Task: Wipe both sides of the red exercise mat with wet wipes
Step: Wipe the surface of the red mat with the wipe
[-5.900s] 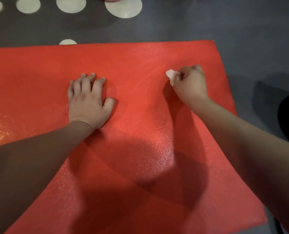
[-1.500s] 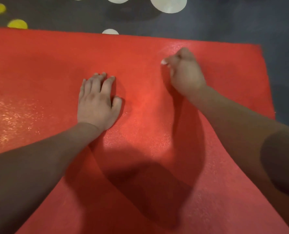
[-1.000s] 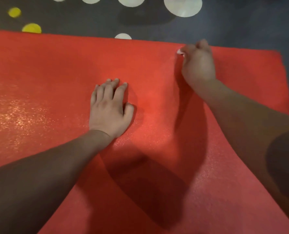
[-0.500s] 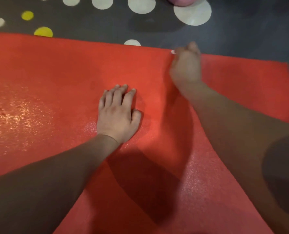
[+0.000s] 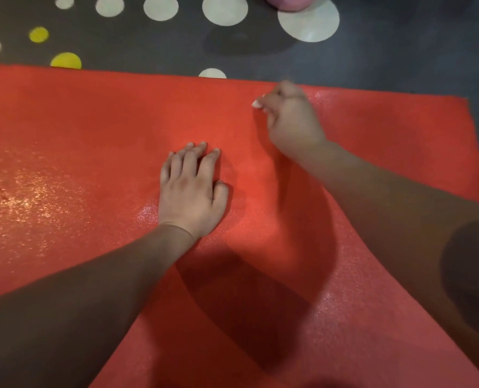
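Note:
The red exercise mat (image 5: 92,141) lies flat on the floor and fills most of the view, with wet glints at its left side. My left hand (image 5: 190,191) rests palm down on the mat near its middle, fingers slightly apart. My right hand (image 5: 291,121) is closed in a fist on a white wet wipe (image 5: 257,104), of which only a small tip shows at the knuckles. That fist presses on the mat close to its far edge, up and to the right of my left hand.
Beyond the mat's far edge is a dark grey floor (image 5: 387,51) with white and yellow dots. A pink round object (image 5: 288,2) sits at the top edge. The mat's right end (image 5: 473,141) meets bare floor.
My right hand with the wipe travelled up to the mat's far edge and has come back slightly toward me. My left hand stays planted. The view has shifted, showing more floor.

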Demonstrator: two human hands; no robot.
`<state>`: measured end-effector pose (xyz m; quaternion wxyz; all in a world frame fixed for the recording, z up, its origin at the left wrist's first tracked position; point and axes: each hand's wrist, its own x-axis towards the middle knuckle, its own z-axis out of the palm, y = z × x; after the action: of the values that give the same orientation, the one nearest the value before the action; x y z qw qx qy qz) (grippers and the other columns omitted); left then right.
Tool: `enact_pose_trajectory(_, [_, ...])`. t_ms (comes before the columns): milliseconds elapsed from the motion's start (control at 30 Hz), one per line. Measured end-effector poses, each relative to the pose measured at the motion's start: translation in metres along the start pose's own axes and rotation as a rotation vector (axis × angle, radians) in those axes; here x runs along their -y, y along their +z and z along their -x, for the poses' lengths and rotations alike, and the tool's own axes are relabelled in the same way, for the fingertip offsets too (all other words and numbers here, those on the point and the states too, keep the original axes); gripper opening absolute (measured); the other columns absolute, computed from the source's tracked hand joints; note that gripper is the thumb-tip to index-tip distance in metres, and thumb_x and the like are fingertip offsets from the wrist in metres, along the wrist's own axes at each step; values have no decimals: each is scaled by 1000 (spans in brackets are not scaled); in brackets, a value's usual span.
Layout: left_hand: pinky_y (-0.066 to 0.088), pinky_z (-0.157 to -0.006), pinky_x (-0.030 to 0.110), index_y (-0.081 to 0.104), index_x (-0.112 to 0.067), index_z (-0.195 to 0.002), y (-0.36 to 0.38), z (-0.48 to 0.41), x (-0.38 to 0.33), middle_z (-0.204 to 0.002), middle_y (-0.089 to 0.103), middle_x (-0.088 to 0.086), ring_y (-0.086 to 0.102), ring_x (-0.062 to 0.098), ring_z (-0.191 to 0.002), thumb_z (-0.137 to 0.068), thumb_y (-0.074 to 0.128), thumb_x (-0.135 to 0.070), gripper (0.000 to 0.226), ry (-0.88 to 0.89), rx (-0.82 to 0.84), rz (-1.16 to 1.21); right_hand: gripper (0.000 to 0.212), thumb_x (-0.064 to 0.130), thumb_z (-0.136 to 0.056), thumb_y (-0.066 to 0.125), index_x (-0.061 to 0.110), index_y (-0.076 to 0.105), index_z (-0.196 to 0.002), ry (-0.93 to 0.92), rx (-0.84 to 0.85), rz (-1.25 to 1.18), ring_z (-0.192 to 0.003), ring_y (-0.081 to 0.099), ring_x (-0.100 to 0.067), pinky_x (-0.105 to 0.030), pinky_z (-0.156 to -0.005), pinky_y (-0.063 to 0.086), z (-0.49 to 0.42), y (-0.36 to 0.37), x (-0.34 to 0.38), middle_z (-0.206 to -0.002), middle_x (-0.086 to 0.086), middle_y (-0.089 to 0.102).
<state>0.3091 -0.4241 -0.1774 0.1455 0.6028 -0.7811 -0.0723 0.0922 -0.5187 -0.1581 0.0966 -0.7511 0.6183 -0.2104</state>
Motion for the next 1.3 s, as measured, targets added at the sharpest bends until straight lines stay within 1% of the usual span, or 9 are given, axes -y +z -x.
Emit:
enact_pose_trajectory(200, [26,-119,54,56,-14,-141,0,-1,0,-148,51,12,39,34,-143,-88,46,-33,58,6,-4,16,31,3,-89,52,8,74,-111,-384,229,-152,-93,61,-30,-37,-87,50,93,-15,33,-104,-12,63])
enact_pose_trajectory(300, [28,-117,56,57,-14,-141,1,0,1,-147,52,11,40,34,-141,-88,48,-32,56,7,-12,8,30,4,-89,55,10,74,-110,-517,272,-83,-94,61,-30,-38,-88,50,81,-22,20,-104,-12,63])
enact_pose_trajectory(500, [32,-113,57,58,-16,-140,3,-1,1,-144,54,10,42,33,-139,-87,48,-33,57,9,-21,-1,35,10,-86,48,16,76,-106,50,-59,60,-92,61,-42,-43,-85,50,18,-20,-39,-99,-18,63])
enact_pose_trajectory(833, [33,-112,53,57,-17,-140,4,0,1,-144,53,10,42,34,-137,-87,48,-33,56,2,-17,-24,28,10,-99,50,10,68,-120,-618,411,-127,-97,57,-29,-41,-87,50,163,-41,27,-110,-10,61])
enact_pose_trajectory(900, [33,-112,53,57,-18,-139,4,0,-1,-144,53,9,42,33,-137,-87,48,-34,56,-8,-12,-30,29,15,-99,47,11,70,-117,-554,313,-62,-97,59,-32,-42,-87,51,138,-36,10,-106,-13,63])
enact_pose_trajectory(1000, [33,-112,51,57,-19,-139,2,-1,-5,-144,53,8,42,32,-136,-86,46,-35,56,-14,-1,-49,34,14,-93,45,12,74,-112,-182,16,33,-96,61,-40,-42,-88,50,93,-33,-31,-99,-17,63])
enact_pose_trajectory(1067, [34,-110,50,57,-20,-138,1,-2,-5,-143,53,8,43,33,-133,-86,46,-35,55,-14,9,-59,34,9,-90,47,13,75,-111,31,-58,38,-95,60,-43,-46,-86,51,87,-33,-43,-98,-19,62])
enact_pose_trajectory(1133, [36,-107,49,57,-20,-137,1,-2,-6,-142,53,8,44,33,-131,-86,46,-36,55,-16,21,-76,36,6,-88,47,13,74,-111,6,-24,45,-93,59,-43,-47,-84,50,105,-30,-30,-99,-17,63])
enact_pose_trajectory(1300, [34,-110,48,57,-19,-137,0,2,-9,-143,52,10,44,35,-132,-85,43,-38,57,-53,52,-54,30,13,-94,51,17,67,-119,-402,296,-19,-98,58,-30,-41,-87,49,229,-50,23,-113,-8,62])
